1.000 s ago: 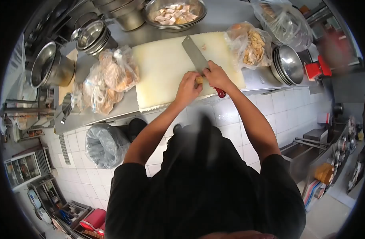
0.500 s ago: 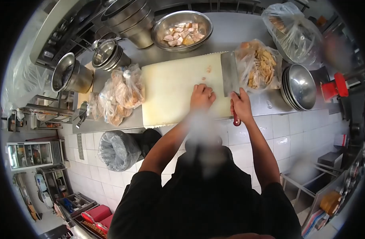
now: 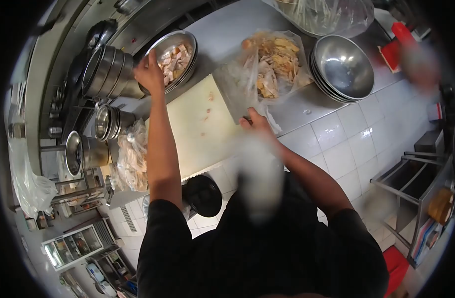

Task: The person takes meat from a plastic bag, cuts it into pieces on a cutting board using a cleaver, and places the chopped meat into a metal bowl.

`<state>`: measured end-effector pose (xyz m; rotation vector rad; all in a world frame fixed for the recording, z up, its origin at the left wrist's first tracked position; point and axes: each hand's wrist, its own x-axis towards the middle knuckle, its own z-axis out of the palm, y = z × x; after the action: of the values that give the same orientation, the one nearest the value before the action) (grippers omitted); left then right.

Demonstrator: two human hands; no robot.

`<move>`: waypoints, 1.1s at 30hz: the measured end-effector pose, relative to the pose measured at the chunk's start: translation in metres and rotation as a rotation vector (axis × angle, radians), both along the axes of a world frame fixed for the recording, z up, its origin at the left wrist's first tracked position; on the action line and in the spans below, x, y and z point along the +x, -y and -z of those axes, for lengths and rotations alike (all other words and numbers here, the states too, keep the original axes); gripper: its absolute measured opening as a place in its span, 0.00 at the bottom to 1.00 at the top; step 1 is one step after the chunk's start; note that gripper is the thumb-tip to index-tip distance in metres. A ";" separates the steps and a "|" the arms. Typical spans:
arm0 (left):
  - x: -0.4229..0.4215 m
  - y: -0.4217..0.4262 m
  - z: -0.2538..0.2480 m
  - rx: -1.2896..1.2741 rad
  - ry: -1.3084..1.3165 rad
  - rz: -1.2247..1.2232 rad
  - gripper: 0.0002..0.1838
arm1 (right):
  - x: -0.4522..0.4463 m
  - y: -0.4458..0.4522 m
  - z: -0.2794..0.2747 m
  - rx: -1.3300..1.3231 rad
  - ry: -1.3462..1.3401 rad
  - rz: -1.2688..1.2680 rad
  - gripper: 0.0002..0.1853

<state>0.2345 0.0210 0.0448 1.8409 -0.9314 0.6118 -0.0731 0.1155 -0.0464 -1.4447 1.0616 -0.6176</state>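
Observation:
My left hand (image 3: 150, 74) reaches over the far left of the counter and grips the near rim of a metal bowl (image 3: 187, 38). Pale chunks of meat (image 3: 175, 62) fill the bowl, which rests on a stack of others. My right hand (image 3: 261, 124) is closed round the dark handle of a cleaver (image 3: 232, 92), whose broad blade lies flat along the right edge of the white cutting board (image 3: 187, 124). A few small scraps (image 3: 210, 97) dot the board. Just past the blade is an open plastic bag (image 3: 279, 59) of yellowish pieces.
Nested metal bowls (image 3: 344, 67) stand at the right counter edge, a large plastic bag (image 3: 326, 15) behind them. Tall metal pots (image 3: 108, 72) and small metal containers (image 3: 108, 121) stand on the left, near tied bags of food (image 3: 130, 154). A pale lens smear blurs the lower middle.
My left hand has left the cutting board and moved out to the bowl of meat. My right hand stays on the cleaver. The whole view has turned.

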 end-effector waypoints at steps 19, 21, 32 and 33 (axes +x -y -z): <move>-0.213 0.023 0.055 1.109 0.147 1.067 0.39 | 0.000 -0.005 0.019 -0.216 0.141 -0.016 0.09; -0.211 0.022 0.050 1.059 0.151 1.074 0.38 | -0.002 -0.006 0.017 -0.233 0.159 -0.014 0.09; -0.229 0.050 0.061 0.760 -0.179 1.023 0.29 | -0.002 -0.005 0.020 -0.187 0.187 -0.052 0.10; -0.227 0.057 0.072 0.722 -0.163 0.992 0.29 | -0.002 -0.005 0.019 -0.140 0.169 -0.068 0.10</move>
<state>0.0079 -0.0364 -0.0275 1.6540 -1.9022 -0.5457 -0.0755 0.1200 -0.0651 -1.5144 0.8474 -0.7636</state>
